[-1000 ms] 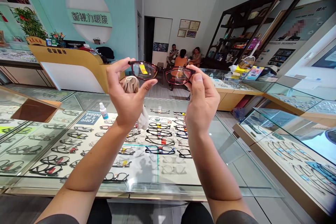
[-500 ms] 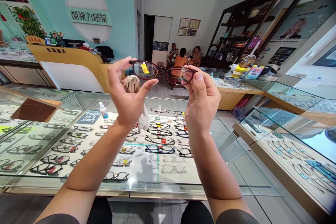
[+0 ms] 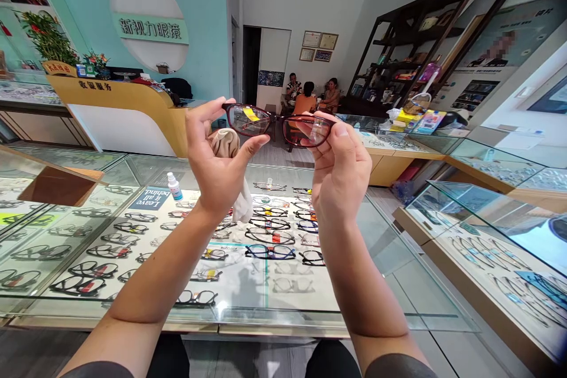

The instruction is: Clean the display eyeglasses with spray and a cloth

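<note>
A pair of dark red eyeglasses (image 3: 277,120) is held up in front of me, above the glass counter, with a yellow sticker on its left lens. My left hand (image 3: 217,159) grips the frame's left end with its fingertips, thumb stretched to the right below the lens. A beige cloth (image 3: 225,143) is tucked in that same hand and hangs down past the palm. At the other end, my right hand (image 3: 341,165) is closed on the frame between thumb and fingers. Below, a small white spray bottle (image 3: 174,186) with blue liquid stands on the counter.
Rows of eyeglasses (image 3: 270,236) fill the glass display case (image 3: 376,301) under my arms. On the left edge a tilted brown-framed panel (image 3: 57,180) juts in. Another glass case (image 3: 487,236) stands to the right. Several people (image 3: 305,97) sit at the back.
The eyeglasses have tilted slightly and shifted a little to the right, with both hands still on them. The spray bottle has not moved.
</note>
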Demonstrator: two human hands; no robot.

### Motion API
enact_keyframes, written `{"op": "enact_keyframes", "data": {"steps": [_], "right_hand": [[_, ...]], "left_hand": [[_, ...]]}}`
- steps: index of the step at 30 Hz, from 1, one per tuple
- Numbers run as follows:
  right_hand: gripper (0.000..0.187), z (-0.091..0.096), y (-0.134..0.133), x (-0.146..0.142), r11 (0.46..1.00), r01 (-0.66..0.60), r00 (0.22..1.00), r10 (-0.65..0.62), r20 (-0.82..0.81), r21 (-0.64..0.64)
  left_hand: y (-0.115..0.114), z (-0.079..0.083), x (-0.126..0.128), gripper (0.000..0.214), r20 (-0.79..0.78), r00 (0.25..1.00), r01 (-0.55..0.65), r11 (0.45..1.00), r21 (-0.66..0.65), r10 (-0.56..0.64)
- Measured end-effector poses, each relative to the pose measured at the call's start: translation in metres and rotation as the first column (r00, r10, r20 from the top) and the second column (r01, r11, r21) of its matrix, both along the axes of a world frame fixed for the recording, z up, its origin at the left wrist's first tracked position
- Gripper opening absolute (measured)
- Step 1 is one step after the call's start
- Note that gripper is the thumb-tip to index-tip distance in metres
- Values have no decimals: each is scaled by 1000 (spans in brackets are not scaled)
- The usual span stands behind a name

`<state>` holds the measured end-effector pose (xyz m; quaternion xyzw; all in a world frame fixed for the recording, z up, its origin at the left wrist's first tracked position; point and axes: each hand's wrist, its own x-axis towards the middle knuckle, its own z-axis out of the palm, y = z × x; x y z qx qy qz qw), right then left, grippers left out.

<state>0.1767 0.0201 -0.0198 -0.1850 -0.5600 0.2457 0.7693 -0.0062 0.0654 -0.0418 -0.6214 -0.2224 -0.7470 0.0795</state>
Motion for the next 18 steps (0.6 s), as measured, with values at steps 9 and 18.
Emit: {"op": "enact_keyframes", "data": {"steps": [9, 18], "right_hand": [[50, -4, 3, 4, 996, 79, 987, -82, 140, 29], [48, -5, 6, 7, 1000, 8, 994, -11, 110, 28]], "left_hand": [[3, -1, 0, 86, -20, 998, 53, 998, 20, -52], [1, 0, 3, 81, -16, 999, 35, 999, 28, -35]]}}
